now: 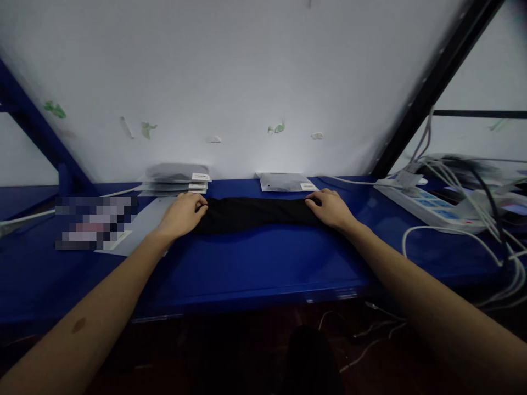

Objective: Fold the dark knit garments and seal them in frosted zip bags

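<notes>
A black folded cloth (255,214) lies stretched flat across the blue table (263,263). My left hand (183,215) rests on its left end with the fingers curled onto the fabric. My right hand (331,209) presses on its right end, fingers bent over the edge. Both forearms reach in from the bottom corners.
A stack of grey plastic packets with white labels (177,180) sits at the back left, a single packet (286,182) at the back middle. A grey sheet (140,230) lies left of my left hand. A white power strip (424,203) with many cables (473,181) fills the right side.
</notes>
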`<state>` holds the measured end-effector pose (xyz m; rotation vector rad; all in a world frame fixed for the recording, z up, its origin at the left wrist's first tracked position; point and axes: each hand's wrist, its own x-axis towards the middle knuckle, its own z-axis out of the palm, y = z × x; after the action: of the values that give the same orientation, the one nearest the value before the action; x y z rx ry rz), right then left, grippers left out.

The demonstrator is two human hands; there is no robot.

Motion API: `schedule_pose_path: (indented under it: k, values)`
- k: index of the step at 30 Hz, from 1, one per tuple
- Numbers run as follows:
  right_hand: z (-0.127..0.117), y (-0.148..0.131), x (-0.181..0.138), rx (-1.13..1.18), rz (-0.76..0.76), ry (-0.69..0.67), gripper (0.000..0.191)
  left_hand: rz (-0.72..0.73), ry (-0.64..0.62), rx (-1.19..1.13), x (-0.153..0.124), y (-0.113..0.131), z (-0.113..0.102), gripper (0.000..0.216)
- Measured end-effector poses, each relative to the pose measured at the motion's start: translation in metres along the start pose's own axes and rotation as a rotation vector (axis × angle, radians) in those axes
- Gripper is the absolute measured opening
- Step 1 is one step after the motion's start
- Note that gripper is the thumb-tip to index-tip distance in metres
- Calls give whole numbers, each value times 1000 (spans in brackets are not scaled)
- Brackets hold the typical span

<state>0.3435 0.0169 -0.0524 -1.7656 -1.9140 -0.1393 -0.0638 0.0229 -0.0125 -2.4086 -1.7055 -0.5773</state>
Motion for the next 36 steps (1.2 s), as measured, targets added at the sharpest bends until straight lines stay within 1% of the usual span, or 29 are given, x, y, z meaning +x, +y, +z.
schedule_pose_path:
  k: [3, 6, 10, 16, 21, 24, 27, 32, 36]
  values:
    - [-4, 0, -1, 67, -50, -6, 35, -1, -14, 2, 0, 3, -3, 24]
    - [-8, 0, -1, 119, -69, -7, 32, -4, -16, -8, 1, 5, -5, 26]
    - [-10, -1, -2, 148, -47, -16, 29, -10, -33, -14, 1, 6, -7, 27]
    - [-13, -3, -3, 134, -1, -22, 26, -27, -33, -10, -3, 10, -10, 28]
    - [-13, -3, -3, 124, 17, -27, 24, -30, -13, -36, -4, 8, -7, 26]
    - [-11, -2, -3, 112, 4, -21, 25, -33, -25, -52, -3, 6, -6, 26]
    - [-8, -2, -1, 94, -16, -14, 25, -4, -31, -22, -4, 6, -7, 27]
    - [-3, -3, 4, 75, -19, -22, 26, 101, -63, 37, -5, 6, -12, 29]
    - [-2, -1, 5, 100, -25, -7, 23, 106, -73, 37, -6, 3, -12, 28]
